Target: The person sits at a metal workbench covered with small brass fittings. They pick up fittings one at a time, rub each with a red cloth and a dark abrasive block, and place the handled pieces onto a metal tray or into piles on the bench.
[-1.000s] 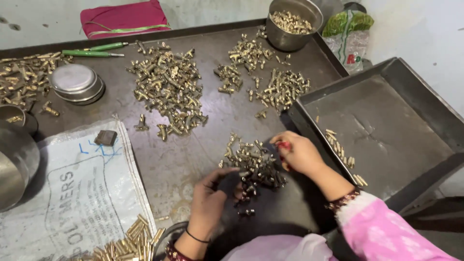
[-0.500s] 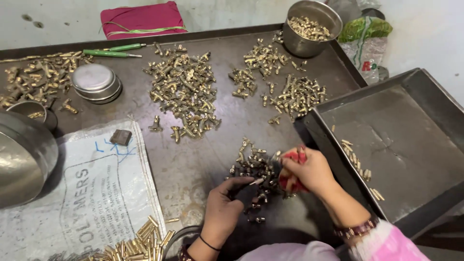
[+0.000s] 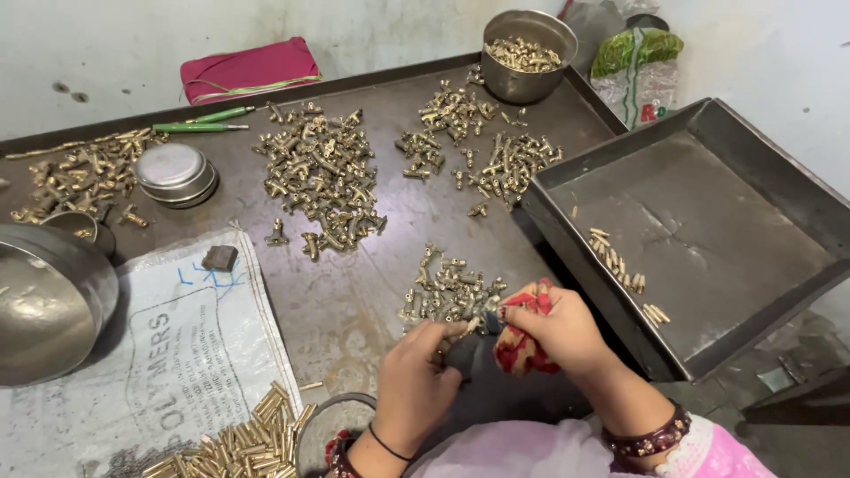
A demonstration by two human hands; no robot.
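Low in the frame, my left hand [image 3: 416,372] pinches a small brass fitting [image 3: 471,327] steady while my right hand [image 3: 558,332] clutches a red cloth [image 3: 521,347] against it.

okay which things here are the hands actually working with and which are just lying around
In use: left hand, right hand, red cloth, nearest brass pile.

Lying about: green pens, round tins, steel bowl of fittings, side tray.

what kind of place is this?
Likely a small metal-parts workshop, hand sorting or assembly. Heaps of small brass fittings lie on a rimmed metal worktable, with a steel bowl of more parts and a metal tray alongside.
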